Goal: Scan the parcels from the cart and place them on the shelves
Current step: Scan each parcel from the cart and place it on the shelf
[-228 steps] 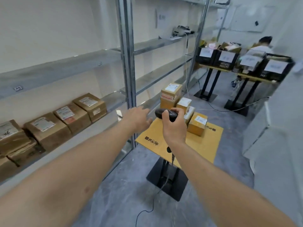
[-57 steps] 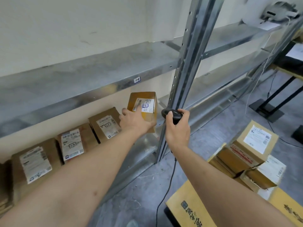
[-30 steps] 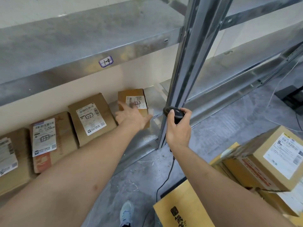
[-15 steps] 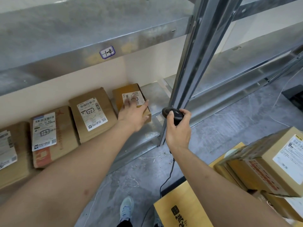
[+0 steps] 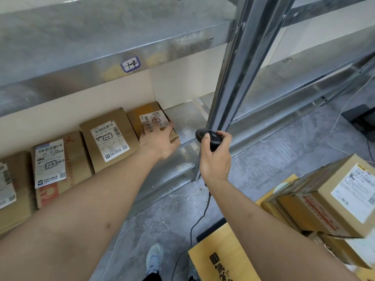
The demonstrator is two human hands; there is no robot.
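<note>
A small brown parcel (image 5: 145, 110) with a white label lies flat on the low metal shelf (image 5: 187, 118), at the right end of a row of parcels. My left hand (image 5: 157, 139) lies on top of it, fingers spread over the label and thumb at its front right corner. My right hand (image 5: 215, 159) grips a black corded scanner (image 5: 202, 135) just right of that parcel, in front of the shelf's upright post (image 5: 239, 67). More labelled parcels (image 5: 334, 195) are stacked on the yellow cart top (image 5: 223, 258) at the lower right.
Two larger labelled parcels (image 5: 107, 140) (image 5: 54, 169) lie left of the small one. The shelf above carries a handwritten tag (image 5: 130, 64). The scanner cable (image 5: 203, 211) hangs to the grey floor beside my shoe (image 5: 154, 258).
My left hand carried the small parcel from the cart, set it down on the low shelf and has pushed it back beside the row. My right hand with the scanner has barely moved.
</note>
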